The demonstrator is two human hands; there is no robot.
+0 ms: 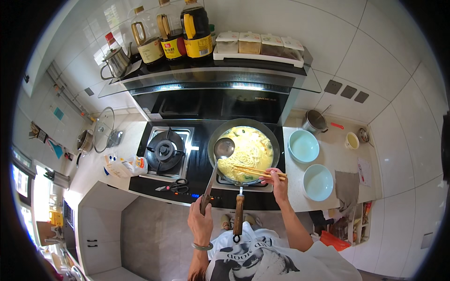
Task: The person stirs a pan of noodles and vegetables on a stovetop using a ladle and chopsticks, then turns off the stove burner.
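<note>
A wok [275, 140] with noodles [248, 154] in yellowish broth stands on the right burner, its wooden handle [238, 214] pointing towards me. My left hand [200, 223] grips the wooden handle of a metal ladle [224, 148], whose bowl hangs over the left part of the wok. In my right hand [277, 184] is a pair of wooden chopsticks [256, 171]; their tips reach into or just over the noodles, which I cannot tell. Two pale blue bowls, a farther bowl [303, 146] and a nearer bowl [318, 182], sit on the counter to the right.
An unlit-looking left burner [164, 149] has scissors [175, 186] in front of it. A plastic bag [126, 165] and a glass lid [104, 130] are at the left. Beyond the bowls stand a metal pot [315, 121] and a small yellow cup [352, 141]. A range hood [211, 102] overhangs the back.
</note>
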